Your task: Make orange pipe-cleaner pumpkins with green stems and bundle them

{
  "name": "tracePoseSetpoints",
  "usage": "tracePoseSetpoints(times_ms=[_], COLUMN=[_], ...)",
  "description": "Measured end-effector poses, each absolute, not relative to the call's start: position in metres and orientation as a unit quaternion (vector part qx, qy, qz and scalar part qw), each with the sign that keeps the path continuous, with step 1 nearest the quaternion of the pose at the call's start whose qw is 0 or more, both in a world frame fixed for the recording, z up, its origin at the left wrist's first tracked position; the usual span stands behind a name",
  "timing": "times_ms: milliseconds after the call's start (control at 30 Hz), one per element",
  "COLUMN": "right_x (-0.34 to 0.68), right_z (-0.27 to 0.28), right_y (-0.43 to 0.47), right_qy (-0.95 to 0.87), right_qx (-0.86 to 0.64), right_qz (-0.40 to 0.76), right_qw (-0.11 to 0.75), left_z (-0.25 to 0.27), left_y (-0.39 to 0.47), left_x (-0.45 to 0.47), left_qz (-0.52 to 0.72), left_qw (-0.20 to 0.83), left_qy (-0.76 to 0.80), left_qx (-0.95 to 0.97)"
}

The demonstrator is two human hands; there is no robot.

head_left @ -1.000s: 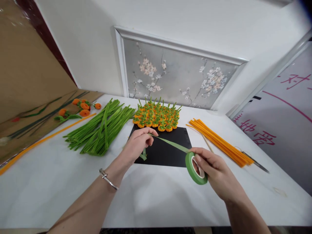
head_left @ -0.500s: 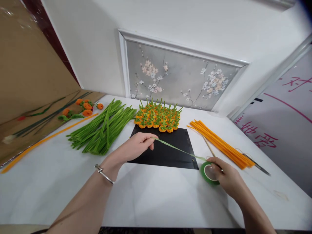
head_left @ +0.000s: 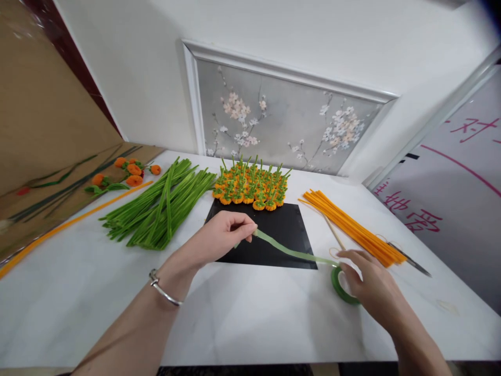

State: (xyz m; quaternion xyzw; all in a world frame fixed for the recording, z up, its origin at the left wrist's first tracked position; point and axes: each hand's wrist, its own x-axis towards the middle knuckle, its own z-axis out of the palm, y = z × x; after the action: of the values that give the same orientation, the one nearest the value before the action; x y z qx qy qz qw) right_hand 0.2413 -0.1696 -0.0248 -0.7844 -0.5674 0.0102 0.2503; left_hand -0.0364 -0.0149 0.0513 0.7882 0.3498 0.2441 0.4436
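Observation:
My left hand (head_left: 230,235) pinches the free end of a pale green strip of floral tape (head_left: 289,250) above a black mat (head_left: 270,256). The strip runs slightly slack to the green tape roll (head_left: 340,287) at the right. My right hand (head_left: 364,277) is closed on that roll, with fingers over its upper side and partly hiding it. Behind the mat's front part stand several small orange pipe-cleaner flowers (head_left: 252,185) with short green stems pointing up.
Green pipe cleaners (head_left: 156,209) lie piled at left, beside finished orange flowers (head_left: 133,169) and one long orange pipe cleaner (head_left: 74,222). Orange pipe cleaners (head_left: 352,227), a thin wooden stick (head_left: 334,232) and scissors (head_left: 415,263) lie at right. A wall with a framed panel (head_left: 282,115) rises behind.
The tape strip has gone from taut and twisted to flatter and slacker. My left hand has shifted slightly right, and the roll in my right hand has turned and moved a little right.

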Motion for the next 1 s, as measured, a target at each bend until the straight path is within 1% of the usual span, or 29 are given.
tracePoseSetpoints(times_ms=[100,133,200,300,367,500,667,800,900,1000], right_x=[0.196,0.180,0.152,0.136,0.142,0.177,0.214,0.223,0.225,0.228], right_z=[0.009,0.019,0.035,0.044,0.043,0.033,0.022,0.021,0.021,0.020], right_y=[-0.150,-0.142,-0.126,-0.107,-0.100,-0.097,-0.105,-0.113,-0.117,-0.117], right_qy=[-0.618,-0.628,-0.650,-0.664,-0.650,-0.596,-0.568,-0.549,-0.551,-0.556], right_qx=[-0.695,-0.675,-0.631,-0.607,-0.628,-0.689,-0.736,-0.757,-0.749,-0.737], right_qz=[0.073,0.104,0.165,0.232,0.223,0.125,0.068,0.060,0.082,0.104], right_qw=[0.360,0.374,0.390,0.370,0.364,0.392,0.362,0.350,0.359,0.370], left_z=[0.055,0.056,0.056,0.054,0.052,0.051,0.054,0.050,0.046,0.043], left_y=[-0.024,-0.026,-0.029,-0.028,-0.026,-0.022,-0.019,-0.015,-0.011,-0.010], left_x=[-0.031,-0.030,-0.029,-0.031,-0.032,-0.035,-0.038,-0.039,-0.040,-0.041], left_qz=[0.243,0.238,0.226,0.220,0.222,0.213,0.226,0.247,0.300,0.337], left_qw=[0.474,0.483,0.502,0.529,0.538,0.541,0.522,0.510,0.499,0.529], left_qy=[0.321,0.314,0.299,0.284,0.283,0.306,0.340,0.349,0.370,0.349], left_qx=[0.783,0.782,0.780,0.769,0.762,0.754,0.749,0.746,0.724,0.696])
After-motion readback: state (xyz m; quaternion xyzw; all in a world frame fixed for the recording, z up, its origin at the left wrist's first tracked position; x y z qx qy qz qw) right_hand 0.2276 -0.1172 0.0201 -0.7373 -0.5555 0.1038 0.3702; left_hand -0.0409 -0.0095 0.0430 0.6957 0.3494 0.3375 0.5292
